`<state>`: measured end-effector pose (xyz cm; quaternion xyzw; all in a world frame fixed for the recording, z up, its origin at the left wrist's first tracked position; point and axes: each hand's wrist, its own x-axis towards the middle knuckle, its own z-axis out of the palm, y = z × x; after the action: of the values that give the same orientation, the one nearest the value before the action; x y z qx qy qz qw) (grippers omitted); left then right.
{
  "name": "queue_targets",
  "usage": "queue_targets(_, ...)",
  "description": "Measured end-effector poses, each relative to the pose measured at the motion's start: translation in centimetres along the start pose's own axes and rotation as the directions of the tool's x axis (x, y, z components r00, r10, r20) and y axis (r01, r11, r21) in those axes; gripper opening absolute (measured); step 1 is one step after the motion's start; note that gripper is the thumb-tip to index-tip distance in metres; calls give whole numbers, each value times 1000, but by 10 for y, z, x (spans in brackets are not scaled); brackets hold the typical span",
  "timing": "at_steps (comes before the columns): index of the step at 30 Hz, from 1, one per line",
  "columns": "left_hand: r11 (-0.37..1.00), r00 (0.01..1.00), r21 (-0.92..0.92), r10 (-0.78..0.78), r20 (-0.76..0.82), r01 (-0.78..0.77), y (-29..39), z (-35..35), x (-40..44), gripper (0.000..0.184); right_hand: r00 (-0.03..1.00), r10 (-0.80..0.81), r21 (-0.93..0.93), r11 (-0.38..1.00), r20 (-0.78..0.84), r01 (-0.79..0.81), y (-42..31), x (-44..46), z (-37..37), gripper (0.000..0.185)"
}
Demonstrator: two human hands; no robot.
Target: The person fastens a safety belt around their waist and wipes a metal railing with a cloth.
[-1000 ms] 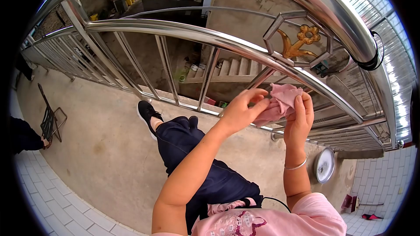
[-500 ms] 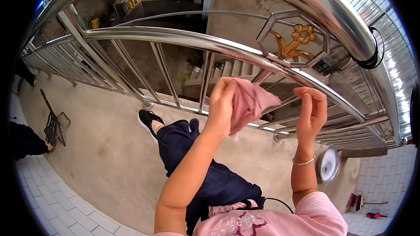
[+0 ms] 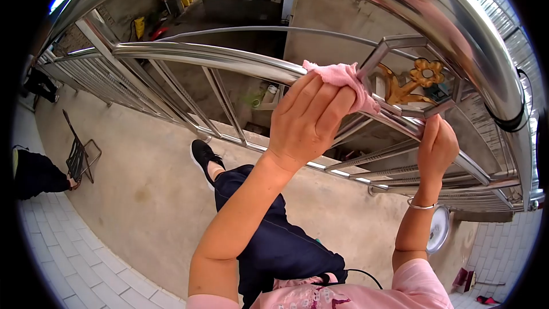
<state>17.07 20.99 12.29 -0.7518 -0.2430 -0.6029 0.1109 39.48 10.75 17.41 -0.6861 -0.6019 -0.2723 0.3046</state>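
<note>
A pink cloth point(image 3: 338, 72) lies over the middle bar of the stainless-steel railing point(image 3: 229, 54). My left hand point(image 3: 309, 115) presses it there, its fingers bent around cloth and bar. Just right of the cloth sits a hexagonal metal frame with a gold flower ornament point(image 3: 426, 73) inside. My right hand point(image 3: 439, 146), a bangle on its wrist, closes on the same bar below that frame's lower right corner. Its fingertips are partly hidden behind the bar.
A thick top handrail point(image 3: 463, 28) arches above, with a black cord point(image 3: 510, 123) wrapped around it. A folding stool point(image 3: 80, 151) stands at left, near another person's dark-clothed arm. A metal basin point(image 3: 439, 229) leans at right. Below the railing is a lower floor.
The cloth has gone from being held up in the air to lying on the middle bar under my left hand. My right hand has come down and right onto the bar.
</note>
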Motion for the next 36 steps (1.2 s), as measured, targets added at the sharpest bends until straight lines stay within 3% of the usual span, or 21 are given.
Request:
queue_targets(6, 992, 999, 127, 4, 48, -10, -37, -14, 10, 33, 1000, 14, -7, 1000, -4, -14, 5, -3, 0, 38)
queue_targets(8, 993, 989, 113, 1, 146, -18, -56, -28, 10, 31, 1000, 9, 0, 1000, -10, -9, 4, -3, 1, 38)
queue_targets(11, 968, 995, 245, 34, 95, -57, -89, -46, 9, 26, 1000, 1, 13, 1000, -15, -1, 4, -3, 1, 37)
queue_targets(13, 924, 998, 381, 2, 58, -24, -125, -64, 6, 25, 1000, -3, 23, 1000, -12, 4, 4, -3, 2, 37)
queue_targets(15, 922, 994, 387, -44, 98, 3, -168, -94, 8, 26, 1000, 5, 1, 1000, -18, -5, 2, -3, 1, 37)
queue_targets(17, 911, 966, 374, -230, 114, 173, -204, -125, 11, 28, 1000, -1, -3, 1000, -25, 0, 2, -3, 2, 37)
queue_targets(23, 765, 952, 631, -272, 141, 125, -286, -181, 17, 32, 999, -7, -24, 1000, -48, 5, 3, -3, 5, 38)
queue_targets(24, 761, 953, 637, -268, 142, 120, -285, -179, 19, 32, 998, -18, -37, 999, -54, 16, 4, -3, 5, 38)
queue_targets(26, 780, 876, 510, -472, 99, 363, -281, -172, 19, 31, 998, -12, -28, 1000, -58, 10, 2, -3, 5, 38)
queue_targets(28, 828, 901, 511, -379, 210, 230, -250, -161, 28, 34, 998, -5, -24, 1000, -61, 4, 1, -3, 4, 39)
queue_targets(32, 900, 886, 382, -339, 316, 208, -184, -119, 38, 29, 997, -8, -28, 1000, -72, 6, 0, -2, 5, 39)
queue_targets(36, 946, 914, 279, -253, 319, 164, -108, -67, 40, 22, 993, -22, -48, 999, -114, 17, 1, -3, 7, 40)
